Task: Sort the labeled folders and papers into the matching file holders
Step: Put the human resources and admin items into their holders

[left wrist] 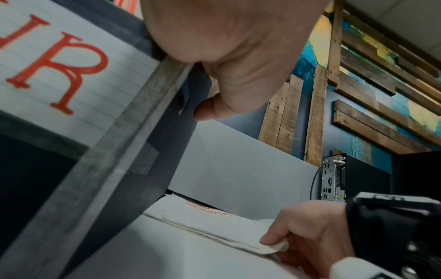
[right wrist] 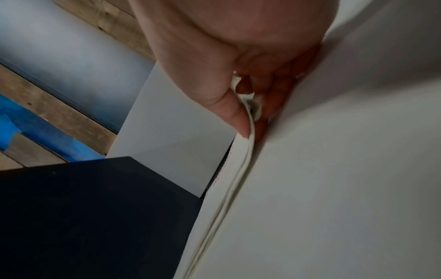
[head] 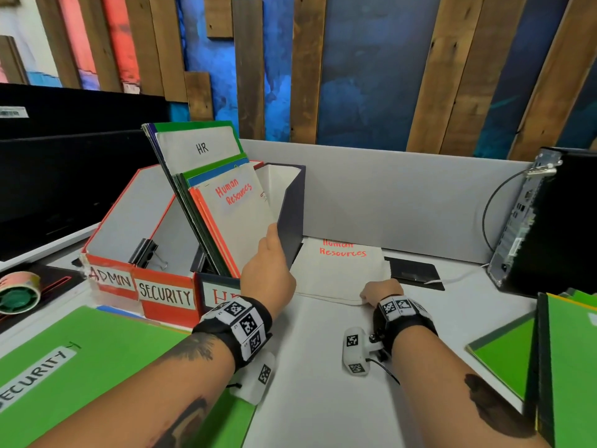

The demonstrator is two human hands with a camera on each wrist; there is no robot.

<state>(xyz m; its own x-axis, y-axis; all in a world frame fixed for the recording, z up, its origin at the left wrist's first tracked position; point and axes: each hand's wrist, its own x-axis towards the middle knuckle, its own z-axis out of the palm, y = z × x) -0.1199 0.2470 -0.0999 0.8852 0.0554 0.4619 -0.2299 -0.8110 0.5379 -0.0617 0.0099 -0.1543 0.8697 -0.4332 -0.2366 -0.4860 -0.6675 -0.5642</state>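
The navy HR file holder (head: 292, 221) stands in the middle of the desk, with folders and a "Human Resources" paper (head: 239, 218) leaning in it. My left hand (head: 271, 250) grips the holder's right wall (left wrist: 171, 132): one finger lies at the paper's right edge and the thumb (left wrist: 207, 111) presses the wall's outer face. The other fingers are hidden. To the right, a stack of white "Human Resources" papers (head: 339, 273) lies flat on the desk. My right hand (head: 371, 295) pinches its near right corner (right wrist: 248, 120) between thumb and fingers.
Red ADMIN (head: 109, 279) and SECURITY (head: 164, 295) holders adjoin the HR one; a binder clip (head: 147, 253) hangs inside. A green SECURITY folder (head: 80, 367) lies front left, a tape roll (head: 17, 292) far left. More green folders (head: 565, 350) and a black computer (head: 549, 215) stand right.
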